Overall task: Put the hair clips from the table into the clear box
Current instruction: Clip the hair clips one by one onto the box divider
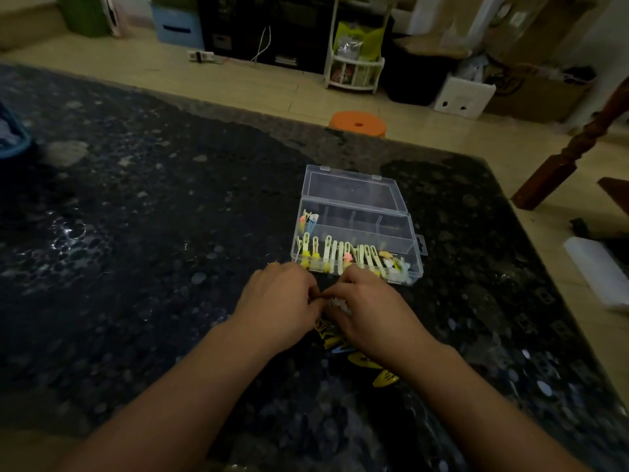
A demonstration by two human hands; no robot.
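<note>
Two hands meet over a dark speckled stone table [143, 206], just in front of a clear box [357, 243] whose lid lies folded back and open. At the far left edge a blue container [13, 137] pokes into view. Moving toward the middle, the left hand [282, 308] has its fingers curled inward, fingertips meeting those of the other hand over something small and pale; what exactly is pinched there is too hidden to tell. The right hand [371, 315] is curled the same way, fingers bent down onto the same spot. Under and just behind the right hand, loose hair clips [354, 352], yellow with a hint of blue, lie in a small heap on the table, one yellow clip [386, 379] lying nearest the camera beside the right forearm.

Just beyond the hands, the box's long near compartment holds a row of pale yellow clips [343, 257] standing side by side, with a few pink and white decorated ones at its right end. The small far-left compartment holds several more clips [308, 221]; the compartments to its right look bare. Beyond the table's far edge an orange stool [357, 123] stands on the floor. At the far right a white roll [599, 274] lies on the floor beside the table.
</note>
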